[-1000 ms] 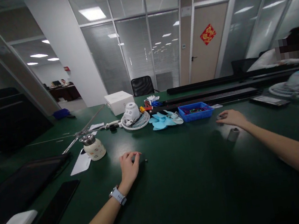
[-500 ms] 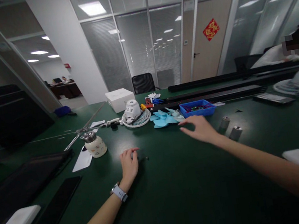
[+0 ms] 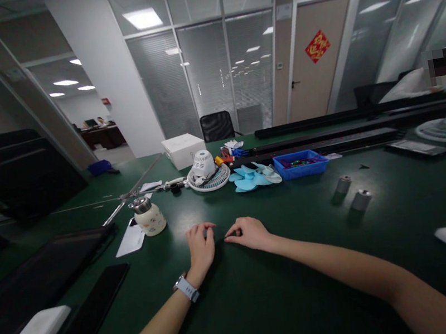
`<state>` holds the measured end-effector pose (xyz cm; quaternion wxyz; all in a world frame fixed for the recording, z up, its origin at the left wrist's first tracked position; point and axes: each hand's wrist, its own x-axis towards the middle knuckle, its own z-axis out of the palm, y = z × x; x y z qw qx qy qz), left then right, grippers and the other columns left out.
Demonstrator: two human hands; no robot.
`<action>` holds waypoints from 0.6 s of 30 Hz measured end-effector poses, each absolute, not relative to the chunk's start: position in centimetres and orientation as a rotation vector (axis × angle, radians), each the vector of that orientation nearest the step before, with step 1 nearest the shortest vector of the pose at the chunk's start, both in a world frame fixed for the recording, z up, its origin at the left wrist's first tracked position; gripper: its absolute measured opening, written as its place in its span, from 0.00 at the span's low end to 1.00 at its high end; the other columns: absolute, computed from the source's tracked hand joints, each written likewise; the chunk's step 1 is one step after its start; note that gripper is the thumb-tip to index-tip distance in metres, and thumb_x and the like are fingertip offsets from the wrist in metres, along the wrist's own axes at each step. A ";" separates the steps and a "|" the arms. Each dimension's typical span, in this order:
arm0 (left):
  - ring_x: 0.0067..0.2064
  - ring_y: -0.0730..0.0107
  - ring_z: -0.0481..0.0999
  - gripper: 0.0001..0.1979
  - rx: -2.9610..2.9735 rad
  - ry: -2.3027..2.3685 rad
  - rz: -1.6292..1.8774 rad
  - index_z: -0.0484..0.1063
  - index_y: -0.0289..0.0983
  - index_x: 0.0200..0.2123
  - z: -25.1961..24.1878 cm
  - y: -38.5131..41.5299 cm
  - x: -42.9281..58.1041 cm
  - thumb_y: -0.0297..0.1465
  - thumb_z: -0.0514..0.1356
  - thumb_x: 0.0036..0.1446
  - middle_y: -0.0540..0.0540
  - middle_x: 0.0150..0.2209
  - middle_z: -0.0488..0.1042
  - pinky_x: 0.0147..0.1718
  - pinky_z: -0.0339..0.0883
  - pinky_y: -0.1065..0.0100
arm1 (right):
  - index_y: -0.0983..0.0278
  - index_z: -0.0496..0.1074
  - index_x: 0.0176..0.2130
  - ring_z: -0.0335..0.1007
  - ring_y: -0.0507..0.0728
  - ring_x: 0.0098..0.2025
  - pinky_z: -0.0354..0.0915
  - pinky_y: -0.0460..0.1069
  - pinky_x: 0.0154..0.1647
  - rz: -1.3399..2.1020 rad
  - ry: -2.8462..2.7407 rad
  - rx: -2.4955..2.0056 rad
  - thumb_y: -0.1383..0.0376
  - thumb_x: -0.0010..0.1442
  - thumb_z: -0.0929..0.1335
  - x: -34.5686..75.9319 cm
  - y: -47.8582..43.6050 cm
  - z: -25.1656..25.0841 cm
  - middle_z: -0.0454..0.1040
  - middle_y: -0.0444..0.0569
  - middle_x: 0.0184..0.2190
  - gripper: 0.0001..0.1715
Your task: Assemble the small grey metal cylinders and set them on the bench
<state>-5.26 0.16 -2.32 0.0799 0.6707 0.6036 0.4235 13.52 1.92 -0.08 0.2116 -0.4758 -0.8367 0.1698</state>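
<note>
My right hand (image 3: pixel 248 233) is at the middle of the dark green table (image 3: pixel 245 304), thumb and forefinger pinched together at its surface. A tiny dark metal piece (image 3: pixel 226 238) is at those fingertips, mostly covered and too small to identify. Close by on the left, my left hand (image 3: pixel 202 246) rests with loosely bent fingers, thumb and forefinger a little apart; I see nothing held in it. A watch with a pale strap (image 3: pixel 187 287) is on the left wrist. Light blue fan blades (image 3: pixel 250 177) lie beyond the hands, beside a white fan housing with its grille (image 3: pixel 207 172).
A cream flask (image 3: pixel 150 219) stands left on a white card. Two metal cylinders (image 3: pixel 361 200) stand to the right, near a blue parts tray (image 3: pixel 301 166). A black phone-like slab (image 3: pixel 93 309) lies front left. A white box (image 3: pixel 184 149) sits behind; another person sits far right.
My right hand has come left and toward me, from near the blue tray to the small metal piece, and its fingers have closed. My left hand stays almost in place.
</note>
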 end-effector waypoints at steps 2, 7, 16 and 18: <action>0.45 0.58 0.66 0.14 2.006 1.803 1.253 0.74 0.40 0.36 -2.3 0.2 -5.3 0.33 0.49 0.59 0.44 0.39 0.73 0.48 0.59 0.57 | 0.52 0.79 0.39 0.66 0.51 0.30 0.57 0.45 0.29 0.447 -2.285 -1.304 0.48 0.55 0.67 15.6 2.1 0.9 0.74 0.44 0.31 0.17; 0.44 0.59 0.65 0.15 2.019 1.800 1.195 0.74 0.39 0.33 -2.3 0.3 -5.2 0.30 0.47 0.59 0.44 0.38 0.73 0.47 0.58 0.57 | 0.57 0.79 0.42 0.66 0.53 0.30 0.57 0.46 0.29 0.195 -1.935 -1.539 0.48 0.56 0.66 28.4 3.8 5.1 0.76 0.48 0.32 0.22; 0.42 0.60 0.65 0.16 2.027 1.773 1.185 0.72 0.38 0.27 -2.3 0.4 -5.2 0.27 0.46 0.58 0.44 0.35 0.73 0.46 0.57 0.57 | 0.63 0.78 0.46 0.68 0.57 0.36 0.56 0.49 0.34 0.137 -1.452 -2.229 0.52 0.56 0.67 47.3 3.9 6.1 0.76 0.56 0.41 0.24; 0.42 0.61 0.66 0.16 2.032 1.773 1.181 0.71 0.38 0.27 -2.3 0.4 -5.3 0.27 0.46 0.59 0.45 0.34 0.73 0.46 0.57 0.58 | 0.63 0.78 0.46 0.67 0.57 0.36 0.56 0.49 0.34 0.152 -1.456 -2.240 0.52 0.56 0.67 48.0 4.0 5.3 0.76 0.56 0.42 0.24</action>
